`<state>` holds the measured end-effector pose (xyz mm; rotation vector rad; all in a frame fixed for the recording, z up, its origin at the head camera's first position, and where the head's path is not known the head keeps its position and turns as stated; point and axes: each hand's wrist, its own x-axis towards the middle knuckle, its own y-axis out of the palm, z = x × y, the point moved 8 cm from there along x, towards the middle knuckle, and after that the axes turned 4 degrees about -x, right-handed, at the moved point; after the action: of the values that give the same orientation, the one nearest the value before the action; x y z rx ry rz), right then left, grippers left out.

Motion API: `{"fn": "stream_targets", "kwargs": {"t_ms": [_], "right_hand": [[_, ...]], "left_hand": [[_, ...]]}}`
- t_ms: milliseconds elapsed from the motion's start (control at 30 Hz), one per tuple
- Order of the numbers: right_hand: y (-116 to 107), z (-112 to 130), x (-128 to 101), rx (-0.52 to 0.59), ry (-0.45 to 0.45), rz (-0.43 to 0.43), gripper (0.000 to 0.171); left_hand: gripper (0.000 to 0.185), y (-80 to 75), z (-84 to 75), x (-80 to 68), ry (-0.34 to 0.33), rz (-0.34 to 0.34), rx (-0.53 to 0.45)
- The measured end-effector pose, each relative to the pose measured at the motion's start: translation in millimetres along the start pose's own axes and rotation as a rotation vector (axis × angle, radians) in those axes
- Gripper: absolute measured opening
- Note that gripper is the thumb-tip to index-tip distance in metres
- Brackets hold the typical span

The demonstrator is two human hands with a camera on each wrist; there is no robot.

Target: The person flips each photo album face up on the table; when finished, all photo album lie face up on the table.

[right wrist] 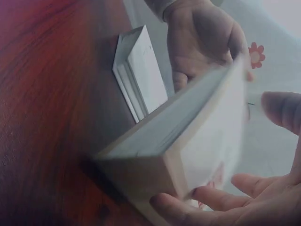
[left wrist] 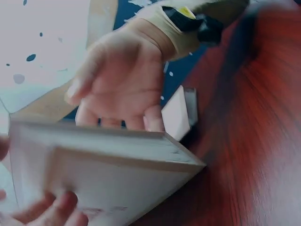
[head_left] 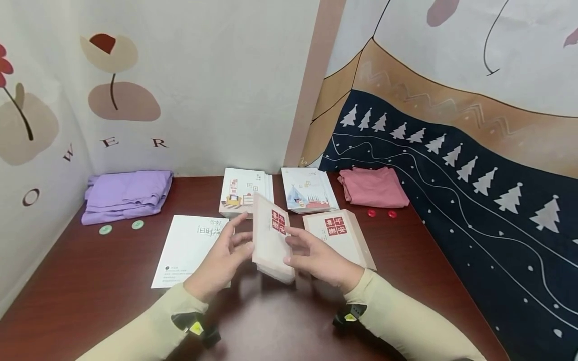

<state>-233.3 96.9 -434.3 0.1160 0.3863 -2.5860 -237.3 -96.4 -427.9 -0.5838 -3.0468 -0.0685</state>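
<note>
A pale book (head_left: 266, 243) with a red four-square print stands tilted on edge between both hands, close over the dark red table (head_left: 280, 326). My left hand (head_left: 221, 260) is on its left side, fingers extended and fingertips right at the cover. From the right, my right hand (head_left: 327, 258) reaches its fingertips to the printed side. In the right wrist view, the right fingers (right wrist: 221, 202) touch the book near its corner, while the thumb stands apart. Page edges of the book (left wrist: 113, 136) face up in the left wrist view and partly hide the right fingertips.
A white book (head_left: 180, 260) lies left, and another book with the red print (head_left: 336, 235) lies right. Behind are two illustrated books (head_left: 244, 195). Folded purple cloth (head_left: 128, 195) with green buttons (head_left: 105, 229) is far left; pink cloth (head_left: 375, 188) with red buttons (head_left: 392, 214) is right.
</note>
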Motion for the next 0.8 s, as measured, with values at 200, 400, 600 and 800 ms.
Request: {"fn": "stream_targets", "kwargs": {"t_ms": [200,400,600,800], "right_hand": [[5.4,2.9,0.3,0.174,-0.013,-0.01,0.077],[-1.4,0.6,0.5,0.103,0.002,-0.154,0.103],[-16.1,-6.8,-2.2,0.019,0.062,-0.297,0.106],[-23.3,-13.0,0.1,-0.007,0.102,-0.343,0.104]], "left_hand": [[0.074,18.4,6.4,0.6,0.077,0.161,0.038],[0.074,25.5,24.9,-0.1,-0.009,0.218,0.137],[0.073,9.7,27.6,0.9,-0.055,0.072,0.257],[0.075,-4.2,35.7,0.8,-0.168,-0.024,0.297]]}}
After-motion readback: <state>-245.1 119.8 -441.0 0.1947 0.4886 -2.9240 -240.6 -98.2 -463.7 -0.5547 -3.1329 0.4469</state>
